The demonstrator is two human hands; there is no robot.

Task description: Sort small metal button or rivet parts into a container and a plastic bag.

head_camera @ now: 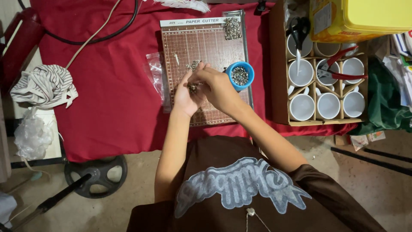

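My left hand point(185, 95) and my right hand point(216, 86) meet over a brown gridded paper cutter board point(201, 47) on a red cloth. Both pinch small silver metal pieces point(192, 88) between the fingertips. A small blue cup point(240, 75) filled with more silver pieces stands just right of my right hand. A little cluster of silver parts point(193, 65) lies on the board above my fingers, and a bigger pile point(232, 28) sits at the board's top right corner.
A cardboard box point(279, 86) of white mugs stands at right, with black scissors point(298, 32) and red pliers point(339, 68) on top. A yellow container point(356, 15) sits behind. Clear plastic bags point(155, 71) lie left of the board, striped cloth point(43, 86) far left.
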